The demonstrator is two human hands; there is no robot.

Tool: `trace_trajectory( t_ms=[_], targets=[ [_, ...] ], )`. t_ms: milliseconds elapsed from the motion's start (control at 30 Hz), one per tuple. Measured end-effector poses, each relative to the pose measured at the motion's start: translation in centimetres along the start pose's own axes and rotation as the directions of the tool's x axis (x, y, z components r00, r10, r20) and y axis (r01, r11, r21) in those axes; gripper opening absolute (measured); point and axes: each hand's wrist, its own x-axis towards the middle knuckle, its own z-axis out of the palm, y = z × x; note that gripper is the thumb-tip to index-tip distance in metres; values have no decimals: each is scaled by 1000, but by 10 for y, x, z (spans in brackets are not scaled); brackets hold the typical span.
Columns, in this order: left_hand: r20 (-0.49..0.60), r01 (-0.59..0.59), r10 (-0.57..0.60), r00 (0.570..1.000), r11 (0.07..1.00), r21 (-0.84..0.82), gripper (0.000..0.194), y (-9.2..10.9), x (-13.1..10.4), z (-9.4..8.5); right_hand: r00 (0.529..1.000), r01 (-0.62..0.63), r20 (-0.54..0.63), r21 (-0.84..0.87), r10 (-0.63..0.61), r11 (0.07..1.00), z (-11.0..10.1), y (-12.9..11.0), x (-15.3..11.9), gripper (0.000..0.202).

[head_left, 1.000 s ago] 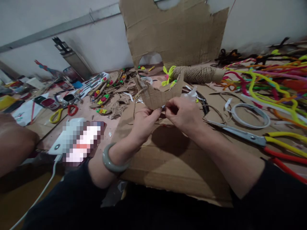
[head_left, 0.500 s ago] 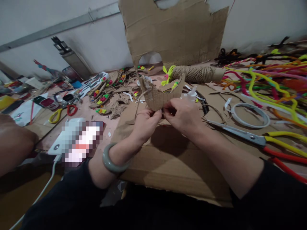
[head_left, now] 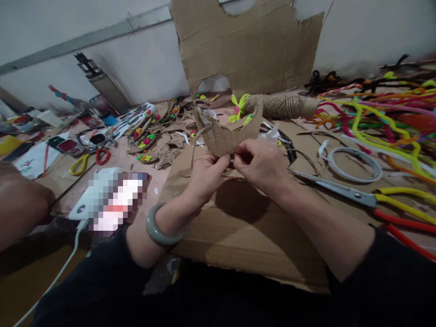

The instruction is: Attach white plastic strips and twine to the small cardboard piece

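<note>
Brown corrugated cardboard, a small piece with a curved cut-out [head_left: 225,140], stands slightly tilted in the head view above a large tan cardboard sheet [head_left: 272,254] on the pinkish counter [head_left: 117,161]. The left hand [head_left: 209,175] and right hand [head_left: 260,165] both pinch narrowly at its lower edge; anything between the fingertips is hidden. The step seems to be fine edge work, calling for a steady pinch. Leftward, a small pale-rimmed container [head_left: 77,151] apparently holds something dark red, too blurred to identify.
</note>
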Motion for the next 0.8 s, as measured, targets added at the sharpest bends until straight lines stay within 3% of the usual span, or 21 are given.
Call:
trace_trajectory(
  t_ms=[267,567,800],
  targets=[
    [7,6,-5,1000,994,-108,11,3,0,2,1000,-21,-14,14,21,1000,-1,-1,1,12],
    [31,15,-12,999,996,-93,10,5,0,3,999,-26,20,46,25,999,-3,1,1,15],
    [19,24,-21,1000,976,-216,7,3,5,-1,981,168,80,115,-178,979,6,12,-2,31]
  ],
)
